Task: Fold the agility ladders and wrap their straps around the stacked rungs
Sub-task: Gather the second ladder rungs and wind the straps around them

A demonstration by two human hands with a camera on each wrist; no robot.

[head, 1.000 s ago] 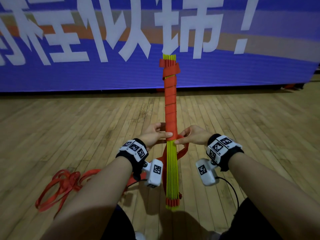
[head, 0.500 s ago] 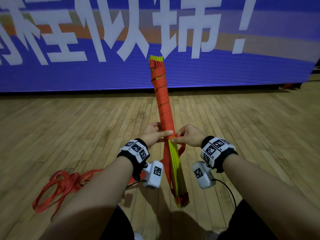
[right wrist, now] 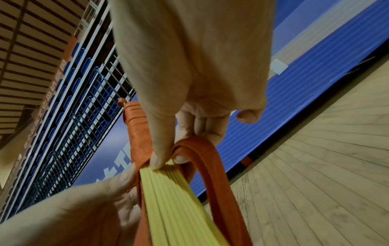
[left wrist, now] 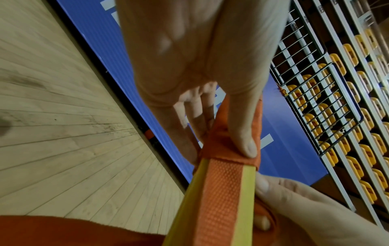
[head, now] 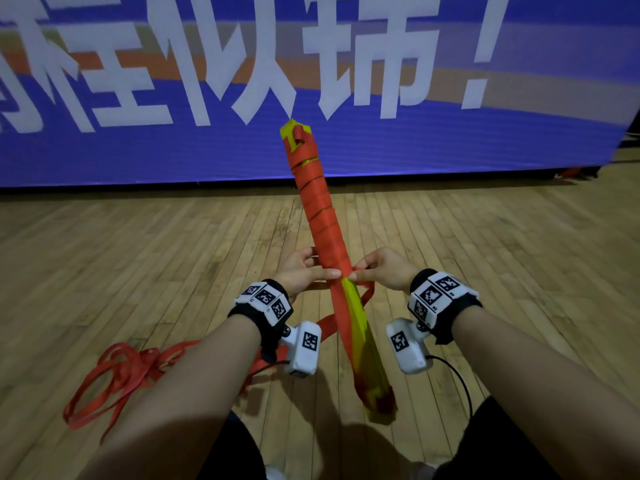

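Both forearms reach toward 12 o'clock. Loose red strap (head: 114, 375) lies heaped on the wooden floor (head: 138, 254) at 8 o'clock. The bundle of stacked yellow rungs (head: 360, 327) is held up, tilted toward 11 o'clock. The left hand (head: 304, 271) grips it, thumb on the wrapped strap (head: 317, 209). The right hand (head: 381, 268) pinches a strap loop against it.

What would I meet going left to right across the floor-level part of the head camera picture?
Loose red strap pile → left hand → stacked rungs → right hand.
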